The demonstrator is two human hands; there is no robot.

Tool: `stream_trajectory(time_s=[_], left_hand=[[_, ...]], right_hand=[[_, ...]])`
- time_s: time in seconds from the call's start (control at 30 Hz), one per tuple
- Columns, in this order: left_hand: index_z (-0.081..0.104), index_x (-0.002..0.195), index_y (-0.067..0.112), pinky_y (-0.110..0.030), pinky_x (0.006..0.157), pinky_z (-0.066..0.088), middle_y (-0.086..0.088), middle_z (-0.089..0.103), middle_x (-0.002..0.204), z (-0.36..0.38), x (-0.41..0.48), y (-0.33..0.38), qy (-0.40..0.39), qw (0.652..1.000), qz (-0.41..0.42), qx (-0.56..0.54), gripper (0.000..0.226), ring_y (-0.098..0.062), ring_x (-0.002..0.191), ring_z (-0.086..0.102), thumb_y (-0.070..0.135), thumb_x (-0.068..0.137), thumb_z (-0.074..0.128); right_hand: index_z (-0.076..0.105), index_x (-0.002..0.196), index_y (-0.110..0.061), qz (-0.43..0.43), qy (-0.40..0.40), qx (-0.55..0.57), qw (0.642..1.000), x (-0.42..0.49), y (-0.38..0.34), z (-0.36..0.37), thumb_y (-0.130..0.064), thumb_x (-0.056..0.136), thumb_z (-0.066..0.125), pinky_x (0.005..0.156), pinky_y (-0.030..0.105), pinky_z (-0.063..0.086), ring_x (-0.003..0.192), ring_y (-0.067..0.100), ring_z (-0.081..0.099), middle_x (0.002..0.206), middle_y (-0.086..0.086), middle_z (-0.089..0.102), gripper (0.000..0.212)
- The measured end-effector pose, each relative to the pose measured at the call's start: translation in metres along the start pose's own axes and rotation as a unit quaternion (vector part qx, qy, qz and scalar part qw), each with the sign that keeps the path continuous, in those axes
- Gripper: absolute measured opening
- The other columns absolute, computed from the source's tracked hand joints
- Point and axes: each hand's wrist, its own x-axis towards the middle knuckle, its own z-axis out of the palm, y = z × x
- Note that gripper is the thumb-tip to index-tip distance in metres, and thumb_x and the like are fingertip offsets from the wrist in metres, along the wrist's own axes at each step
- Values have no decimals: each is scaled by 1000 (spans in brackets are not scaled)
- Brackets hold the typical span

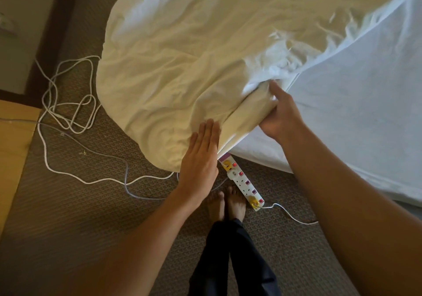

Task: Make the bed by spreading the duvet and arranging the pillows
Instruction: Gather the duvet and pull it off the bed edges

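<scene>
The left hand (201, 156), in the lower centre of the frame, lies flat with its fingers straight and together, pressed against the hanging side of the duvet (182, 56). The right hand (282, 116), just to the right and a little higher, is curled round a folded edge of the same duvet. Its thumb is on top and its fingers are tucked underneath, out of sight. The fold runs down between the two hands.

The cream duvet is rumpled and fills the upper centre of the frame. It is bunched over the corner of the bed (365, 124), and its lower bulge hangs over the bed's edge to the left of the left hand. To the right of the right hand, the white sheet of the bed lies bare and mostly smooth.

Directly below the left hand, a white power strip (245, 184) with red-lit switches lies on the brown carpet (91, 216), its upper end touching the duvet's hem. Two bare feet (226, 204) stand just beside it, with dark trousers (230, 261) above them. A loose tangle of white cable (68, 104) lies at centre left, near the duvet's edge.
</scene>
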Motion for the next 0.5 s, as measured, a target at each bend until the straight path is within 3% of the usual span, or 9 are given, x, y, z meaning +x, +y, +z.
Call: stream_trajectory(time_s=[0.13,0.27,0.33,0.4,0.5], left_hand=[[25,153,-2,-45,120,26,-21,27,158,2,14,-7,-30,999,-17,18,81,-35,148,25,-3,73,35],[3,156,4,-47,124,10,-16,3,164,6,11,-8,-103,994,-13,30,90,-29,152,0,-3,73,37],[-2,157,7,-52,123,8,-14,-1,165,6,-2,3,-77,996,-24,35,96,-29,152,-4,-4,72,42],[-3,157,7,-58,121,8,-16,-4,164,7,-13,24,-35,999,25,33,91,-32,152,-2,3,77,40],[5,157,6,-57,121,12,-14,0,165,12,-5,63,-9,995,100,18,97,-30,153,2,28,83,63]], right_hand=[[68,109,-11,-57,73,26,995,-22,4,-30,-30,93,67,84,40,60,96,25,73,101,9,76,24],[64,95,-20,-62,146,6,987,-53,27,-68,-34,94,65,77,39,60,87,18,71,92,0,74,14],[64,98,-19,-65,159,5,985,-61,34,-78,-34,94,66,72,35,60,82,14,72,94,0,75,16],[66,104,-16,-68,162,15,984,-67,36,-83,-33,94,66,65,32,58,76,13,73,88,0,76,20],[66,107,-12,-70,130,24,989,-75,35,-81,-29,97,62,65,34,58,78,16,74,87,3,77,21]])
